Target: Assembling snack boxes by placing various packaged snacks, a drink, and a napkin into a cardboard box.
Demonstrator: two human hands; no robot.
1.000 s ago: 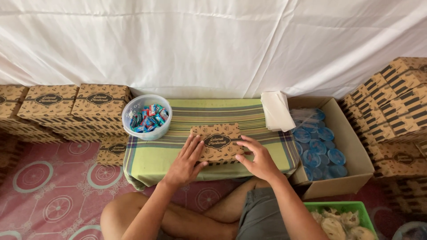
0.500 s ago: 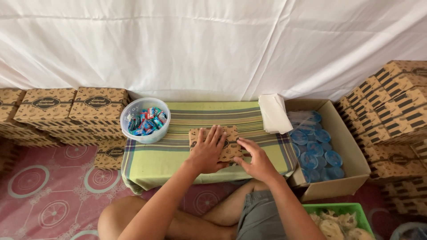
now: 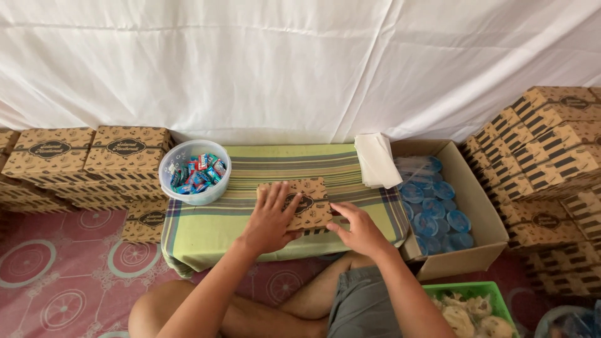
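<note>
A brown patterned cardboard box [image 3: 308, 201] lies on a low table covered with a green striped cloth [image 3: 250, 213]. My left hand [image 3: 270, 219] rests flat on the box's left half, fingers spread. Against the box's right front edge presses my right hand [image 3: 357, 228], fingers curled at the side. A clear round tub of small colourful wrapped sweets [image 3: 195, 172] stands on the cloth to the left. A stack of white paper napkins [image 3: 375, 159] sits at the cloth's right end.
An open carton of blue-lidded cups [image 3: 438, 206] stands at the right. Stacks of the same patterned boxes rise at the left [image 3: 87, 156] and right [image 3: 551, 150]. A green basket of wrapped food [image 3: 469, 307] is at bottom right. White fabric hangs behind.
My left hand slid from the box's left side onto its top. The right hand stayed at the box's right edge. The camera view shifted slightly.
</note>
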